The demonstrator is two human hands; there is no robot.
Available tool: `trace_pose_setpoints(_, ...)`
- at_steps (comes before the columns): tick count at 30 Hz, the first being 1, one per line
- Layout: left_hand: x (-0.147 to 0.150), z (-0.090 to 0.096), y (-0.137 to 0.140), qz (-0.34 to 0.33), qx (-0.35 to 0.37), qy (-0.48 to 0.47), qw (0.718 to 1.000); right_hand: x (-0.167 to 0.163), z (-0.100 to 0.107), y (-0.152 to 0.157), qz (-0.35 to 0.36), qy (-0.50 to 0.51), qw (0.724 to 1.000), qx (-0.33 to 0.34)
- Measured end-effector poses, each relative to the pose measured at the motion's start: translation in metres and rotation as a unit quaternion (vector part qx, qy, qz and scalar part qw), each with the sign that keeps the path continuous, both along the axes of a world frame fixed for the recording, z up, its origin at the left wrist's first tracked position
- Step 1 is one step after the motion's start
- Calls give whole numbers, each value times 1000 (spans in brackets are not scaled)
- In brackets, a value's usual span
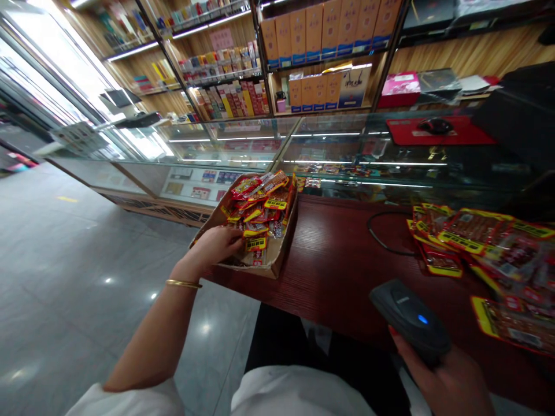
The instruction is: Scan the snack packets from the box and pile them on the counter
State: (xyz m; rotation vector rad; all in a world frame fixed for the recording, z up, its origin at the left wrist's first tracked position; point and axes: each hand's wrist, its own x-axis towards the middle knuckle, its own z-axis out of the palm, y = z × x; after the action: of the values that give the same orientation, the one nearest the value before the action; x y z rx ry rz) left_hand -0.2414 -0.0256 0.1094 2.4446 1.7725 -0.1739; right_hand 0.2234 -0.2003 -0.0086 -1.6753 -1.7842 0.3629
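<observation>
My left hand (219, 247), with a gold bangle at the wrist, reaches over the near-left side of an open cardboard box (281, 254). Its fingers are curled down among small red and yellow snack packets (255, 216); whatever they pinch is hidden. The box sits at the left end of a dark red wooden desk (329, 242). Lower right, my right hand (451, 375) is wrapped round the handle of a black barcode scanner (410, 318). A blue light glows on the scanner's top, and its head points up and left over the desk.
Larger snack packets (477, 231) lie heaped on the desk's right side, beside a black cable (373, 231). A glass display counter (338, 144) runs behind, bearing a red mouse pad (472, 136) with a black mouse (436, 125). Shelves of boxed goods (321, 34) line the wall.
</observation>
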Motion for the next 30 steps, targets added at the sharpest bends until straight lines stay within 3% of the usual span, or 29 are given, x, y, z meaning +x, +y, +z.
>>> trace_pose_setpoints(3,6,7,-9,66,103,-61,991,-2,2,-3,-14,-1,1000,-1)
trace_pose_setpoints(5,18,14,-15,102,176,-152,967,-1,4,-5,-33,-2,999,-11)
trace_pose_setpoints(8,53,25,-21,185,273,-308,892,2,7,-9,-68,-5,997,-23)
trace_pose_setpoints(10,88,27,-22,211,274,-449,824,5,8,-11,-83,-10,996,-21)
trace_pose_setpoints(12,130,20,-17,197,171,-605,752,8,8,-11,-91,-13,996,-14)
trace_pose_setpoints(14,174,2,-9,179,-7,-716,675,9,9,-12,-97,-9,995,-6)
trace_pose_setpoints(16,213,-24,2,167,-186,-757,603,9,10,-12,-102,-3,995,-2)
trace_pose_setpoints(18,240,-51,13,155,-316,-751,559,8,11,-13,-97,2,995,-7)
trace_pose_setpoints(20,255,-75,21,133,-369,-731,559,6,12,-14,-87,3,996,-23)
trace_pose_setpoints(23,257,-95,26,76,-359,-712,599,5,13,-15,-84,3,995,-48)
trace_pose_setpoints(26,247,-99,23,36,-344,-683,643,3,14,-12,-78,8,996,-49)
trace_pose_setpoints(30,236,-96,19,-30,-377,-615,691,-2,20,-3,-64,10,996,-55)
